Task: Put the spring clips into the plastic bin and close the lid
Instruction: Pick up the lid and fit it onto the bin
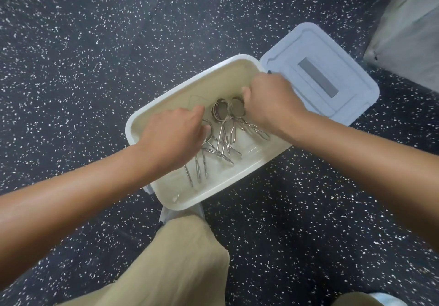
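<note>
A white plastic bin point(166, 96) stands open on the dark speckled floor. Several metal spring clips point(223, 139) lie in a heap inside it, coils toward the far wall and long handles toward me. My left hand point(173, 137) reaches into the bin's left half, fingers curled around a clip whose handles stick out below my palm. My right hand point(270, 101) is over the bin's right end, fingers closed on the coils of clips there. The pale blue lid point(332, 51) lies flat on the floor, touching the bin's right end.
My knee in khaki trousers point(180, 258) is just in front of the bin, with a light shoe partly under its near edge. A grey padded object point(408, 27) sits at the upper right. Speckled rubber floor point(83, 56) surrounds everything.
</note>
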Motion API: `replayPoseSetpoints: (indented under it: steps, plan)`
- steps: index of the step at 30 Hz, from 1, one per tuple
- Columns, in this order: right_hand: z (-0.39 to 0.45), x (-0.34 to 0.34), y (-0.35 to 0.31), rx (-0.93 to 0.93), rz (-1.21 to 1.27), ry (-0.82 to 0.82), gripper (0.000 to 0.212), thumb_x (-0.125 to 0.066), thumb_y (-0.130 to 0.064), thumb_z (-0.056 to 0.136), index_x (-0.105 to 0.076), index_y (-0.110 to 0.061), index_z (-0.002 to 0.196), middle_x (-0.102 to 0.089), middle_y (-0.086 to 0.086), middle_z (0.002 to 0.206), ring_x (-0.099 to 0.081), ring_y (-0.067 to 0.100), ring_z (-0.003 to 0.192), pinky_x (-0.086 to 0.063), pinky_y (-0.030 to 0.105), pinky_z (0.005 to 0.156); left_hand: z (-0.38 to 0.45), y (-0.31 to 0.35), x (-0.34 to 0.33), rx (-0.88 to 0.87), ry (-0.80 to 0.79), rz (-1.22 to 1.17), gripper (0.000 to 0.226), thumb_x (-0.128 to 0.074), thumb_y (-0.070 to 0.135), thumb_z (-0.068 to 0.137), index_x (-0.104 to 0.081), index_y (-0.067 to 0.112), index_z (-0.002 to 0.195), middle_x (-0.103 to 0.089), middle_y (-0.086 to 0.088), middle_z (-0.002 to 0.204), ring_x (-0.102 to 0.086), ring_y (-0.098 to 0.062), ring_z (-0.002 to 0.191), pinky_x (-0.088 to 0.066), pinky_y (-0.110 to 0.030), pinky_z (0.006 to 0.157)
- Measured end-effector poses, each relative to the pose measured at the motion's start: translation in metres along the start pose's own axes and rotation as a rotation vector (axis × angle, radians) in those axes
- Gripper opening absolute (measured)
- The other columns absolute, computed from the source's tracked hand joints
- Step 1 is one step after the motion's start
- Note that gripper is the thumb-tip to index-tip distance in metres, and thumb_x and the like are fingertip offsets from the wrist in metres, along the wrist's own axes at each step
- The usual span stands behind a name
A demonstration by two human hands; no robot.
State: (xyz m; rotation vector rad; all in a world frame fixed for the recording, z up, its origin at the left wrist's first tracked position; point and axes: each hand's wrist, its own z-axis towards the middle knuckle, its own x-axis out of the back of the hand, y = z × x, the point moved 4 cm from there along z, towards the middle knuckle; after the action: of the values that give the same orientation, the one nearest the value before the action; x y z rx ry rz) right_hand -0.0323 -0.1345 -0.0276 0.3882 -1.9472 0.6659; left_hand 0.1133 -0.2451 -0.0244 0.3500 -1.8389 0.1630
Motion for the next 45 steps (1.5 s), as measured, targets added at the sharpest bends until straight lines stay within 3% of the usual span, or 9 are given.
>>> replayPoseSetpoints:
  steps: [3, 7, 11, 14, 16, 23, 30, 36, 45]
  plan:
    - [0.004, 0.023, 0.019, 0.007, 0.139, 0.143, 0.041, -0.043, -0.026, 0.098, -0.051, -0.006, 0.063, -0.049, 0.014, 0.062, -0.046, 0.031, 0.061, -0.027, 0.035, 0.047, 0.001, 0.0, 0.001, 0.011, -0.006, -0.005, 0.037, -0.036, 0.042, 0.102, -0.054, 0.013, 0.116, -0.07, -0.011, 0.099, -0.063, -0.036, 0.085, -0.029, -0.035, 0.053]
    - [0.015, 0.038, 0.068, -0.086, 0.205, 0.258, 0.044, -0.041, -0.031, 0.095, -0.061, -0.003, 0.067, -0.06, 0.012, 0.064, -0.056, 0.033, 0.065, -0.046, 0.037, 0.055, 0.002, 0.002, 0.003, 0.016, -0.016, -0.008, 0.038, -0.036, 0.045, 0.102, -0.055, 0.014, 0.114, -0.07, -0.009, 0.095, -0.063, -0.035, 0.081, -0.037, -0.036, 0.057]
    - [0.033, 0.02, 0.136, -0.221, 0.135, 0.246, 0.03, -0.044, -0.027, 0.097, -0.065, -0.01, 0.107, -0.069, 0.01, 0.105, -0.061, 0.035, 0.097, -0.052, 0.042, 0.08, 0.005, 0.007, 0.006, 0.029, -0.021, -0.006, 0.039, -0.035, 0.048, 0.101, -0.055, 0.017, 0.114, -0.07, -0.007, 0.094, -0.063, -0.034, 0.081, -0.04, -0.035, 0.055]
    - [0.044, 0.003, 0.171, -0.232, 0.059, 0.167, 0.04, -0.048, -0.026, 0.098, -0.054, -0.008, 0.133, -0.055, 0.017, 0.135, -0.052, 0.037, 0.122, -0.046, 0.046, 0.093, 0.007, 0.01, 0.009, 0.026, -0.011, -0.041, 0.037, -0.037, 0.048, 0.1, -0.055, 0.019, 0.113, -0.071, -0.005, 0.09, -0.064, -0.035, 0.08, -0.048, -0.037, 0.058]
    - [0.051, -0.004, 0.182, -0.233, -0.006, 0.128, 0.043, -0.049, -0.027, 0.1, -0.05, -0.006, 0.139, -0.048, 0.019, 0.142, -0.045, 0.039, 0.128, -0.044, 0.048, 0.096, 0.009, 0.013, 0.011, 0.023, -0.01, -0.076, 0.037, -0.039, 0.049, 0.099, -0.056, 0.019, 0.111, -0.07, -0.005, 0.085, -0.065, -0.035, 0.079, -0.054, -0.042, 0.064]
    - [0.073, -0.014, 0.185, -0.185, -0.154, 0.152, 0.039, -0.053, -0.03, 0.1, -0.053, 0.0, 0.124, -0.049, 0.021, 0.132, -0.045, 0.039, 0.122, -0.045, 0.049, 0.092, 0.01, 0.026, 0.017, 0.011, -0.019, -0.082, 0.035, -0.038, 0.05, 0.099, -0.057, 0.022, 0.109, -0.07, -0.002, 0.084, -0.064, -0.035, 0.076, -0.052, -0.039, 0.063]
    - [0.089, -0.009, 0.188, -0.115, -0.401, 0.031, 0.049, -0.04, -0.033, 0.104, -0.044, 0.007, 0.134, -0.047, 0.026, 0.131, -0.047, 0.042, 0.119, -0.041, 0.048, 0.094, 0.008, 0.03, 0.018, 0.016, -0.056, -0.093, 0.036, -0.037, 0.052, 0.099, -0.058, 0.025, 0.11, -0.069, 0.001, 0.082, -0.065, -0.032, 0.075, -0.054, -0.039, 0.066]
    - [0.086, -0.001, 0.191, 0.012, -0.597, 0.012, 0.045, -0.035, -0.03, 0.099, -0.05, 0.004, 0.125, -0.054, 0.025, 0.119, -0.054, 0.038, 0.105, -0.035, 0.041, 0.075, 0.007, 0.031, 0.028, 0.025, -0.055, -0.109, 0.036, -0.037, 0.053, 0.098, -0.058, 0.027, 0.113, -0.069, 0.001, 0.084, -0.064, -0.032, 0.077, -0.053, -0.038, 0.065]
    - [0.044, 0.028, 0.188, 0.033, -0.451, 0.169, 0.042, -0.048, -0.032, 0.094, -0.058, 0.008, 0.105, -0.06, 0.028, 0.101, -0.055, 0.037, 0.081, -0.032, 0.039, 0.064, -0.002, 0.033, 0.056, 0.013, -0.004, -0.103, 0.037, -0.037, 0.053, 0.098, -0.058, 0.025, 0.109, -0.065, 0.003, 0.078, -0.063, -0.028, 0.074, -0.055, -0.04, 0.065]
